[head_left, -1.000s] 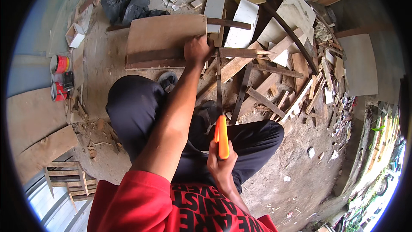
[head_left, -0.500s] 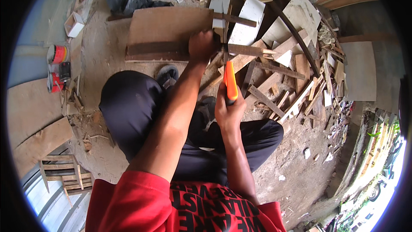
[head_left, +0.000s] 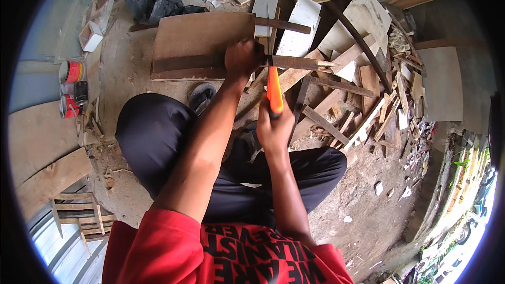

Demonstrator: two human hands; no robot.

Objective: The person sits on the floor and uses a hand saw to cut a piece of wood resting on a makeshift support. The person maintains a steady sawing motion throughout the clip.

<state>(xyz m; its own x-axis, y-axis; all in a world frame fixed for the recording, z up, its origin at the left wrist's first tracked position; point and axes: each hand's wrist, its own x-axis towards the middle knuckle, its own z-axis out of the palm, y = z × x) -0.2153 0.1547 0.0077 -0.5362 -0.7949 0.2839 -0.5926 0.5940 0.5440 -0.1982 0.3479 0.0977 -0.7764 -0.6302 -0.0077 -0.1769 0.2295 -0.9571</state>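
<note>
My right hand is closed round the orange and black handle of a handsaw. Its thin blade points away from me and crosses a long dark wooden strip. That strip lies over a wide brown board and juts out past the board's right edge. On the strip, just left of the blade, my left hand is closed and grips it; some of its fingers are hidden. A second narrow strip sticks out at the board's far right.
Scrap wood is heaped on the right, with white panels behind it. A black plastic bag lies at the far left. Paint cans and a small white box line the left wall. My bent legs are close below the board.
My right hand has pushed the saw forward, so its handle is now nearer the strip. My left hand keeps its hold on the strip. The whole view has shifted slightly.
</note>
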